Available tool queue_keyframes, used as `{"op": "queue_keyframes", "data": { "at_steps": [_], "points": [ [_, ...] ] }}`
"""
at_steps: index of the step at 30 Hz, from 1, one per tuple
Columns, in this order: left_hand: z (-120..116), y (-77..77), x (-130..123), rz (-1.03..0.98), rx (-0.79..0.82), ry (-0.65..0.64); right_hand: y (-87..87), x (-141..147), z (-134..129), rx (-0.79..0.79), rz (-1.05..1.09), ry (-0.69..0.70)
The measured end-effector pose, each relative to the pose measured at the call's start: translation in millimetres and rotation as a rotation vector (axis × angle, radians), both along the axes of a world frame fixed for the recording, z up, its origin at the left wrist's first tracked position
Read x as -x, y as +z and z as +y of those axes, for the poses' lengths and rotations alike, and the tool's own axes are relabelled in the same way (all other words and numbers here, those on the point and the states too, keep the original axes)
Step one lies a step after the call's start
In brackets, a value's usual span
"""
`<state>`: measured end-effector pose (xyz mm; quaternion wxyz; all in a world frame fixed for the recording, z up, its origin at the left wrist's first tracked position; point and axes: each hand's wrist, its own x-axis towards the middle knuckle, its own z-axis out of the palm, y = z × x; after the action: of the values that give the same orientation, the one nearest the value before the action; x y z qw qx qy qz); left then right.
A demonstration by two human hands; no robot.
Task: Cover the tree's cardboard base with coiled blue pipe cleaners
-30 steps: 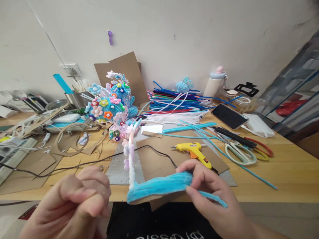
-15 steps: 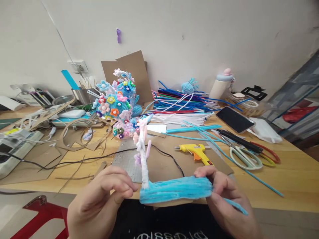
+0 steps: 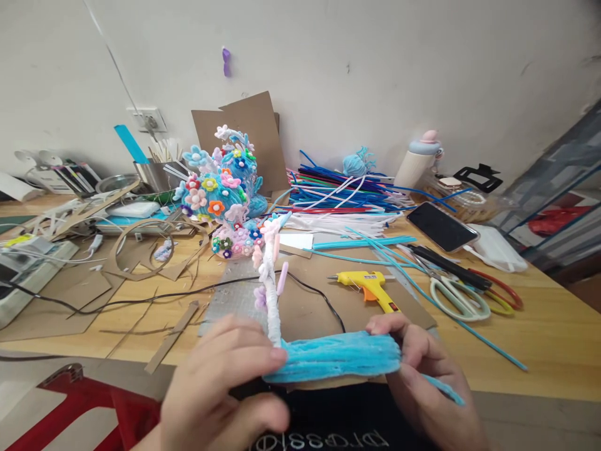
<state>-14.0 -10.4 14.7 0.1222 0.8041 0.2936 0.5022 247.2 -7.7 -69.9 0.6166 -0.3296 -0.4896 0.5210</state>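
A light-blue bundle of pipe cleaners (image 3: 338, 358) forms a flat base, with a cardboard edge showing underneath. From its left end rises a white-wrapped stem (image 3: 271, 294) bearing small pink, lilac and blue pipe cleaner flowers. My right hand (image 3: 425, 369) pinches the base's right end between thumb and fingers, and a loose blue pipe cleaner end (image 3: 444, 389) sticks out past the palm. At the left end, my left hand (image 3: 225, 376) is slightly blurred, its fingertips over the base beside the stem's foot. Its thumb is spread away below, not gripping.
Behind lies a yellow hot glue gun (image 3: 369, 288) on cardboard, its black cord running left. Scissors (image 3: 460, 300), a phone (image 3: 442, 225) and loose blue pipe cleaners are at right. A flower-covered blue piece (image 3: 220, 194) and heaped pipe cleaners (image 3: 347, 191) stand farther back.
My left hand has moved right, from beside the base to over its left end, and its thumb has spread from the fingers. My right hand keeps its hold.
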Motion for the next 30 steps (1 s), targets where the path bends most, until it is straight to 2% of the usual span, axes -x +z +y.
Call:
{"op": "queue_keyframes", "data": {
  "at_steps": [3, 6, 13, 16, 22, 25, 28, 30],
  "points": [
    [4.6, 6.7, -9.5, 0.159, -0.160, 0.010, 1.5, -0.3, 0.0, -0.011, -0.018, -0.011],
    [5.8, 2.7, -13.9, 0.248, -0.271, 0.023, 1.1, -1.0, 0.3, -0.013, -0.019, -0.014],
    [2.7, -8.2, -11.6, 0.280, -0.296, 0.042, 1.2, -0.6, 0.6, -0.003, -0.022, -0.010],
    [2.9, -9.1, -12.5, 0.252, -0.261, 0.015, 1.6, 0.3, 0.9, 0.003, -0.031, -0.030],
    [4.6, -10.9, -18.4, 0.102, 0.029, -0.041, -1.7, -0.9, 0.7, 0.004, -0.029, -0.024],
    [4.2, -12.0, -18.7, 0.075, 0.118, -0.059, -1.4, -0.6, 0.0, 0.001, -0.021, -0.008],
    [4.3, -13.0, -18.3, 0.060, 0.157, -0.060, -0.4, 0.1, -0.6, 0.009, -0.013, -0.016],
    [4.9, -13.2, -18.5, 0.057, 0.127, -0.065, -0.3, 0.3, -0.7, 0.009, -0.013, -0.020]
  ]
}}
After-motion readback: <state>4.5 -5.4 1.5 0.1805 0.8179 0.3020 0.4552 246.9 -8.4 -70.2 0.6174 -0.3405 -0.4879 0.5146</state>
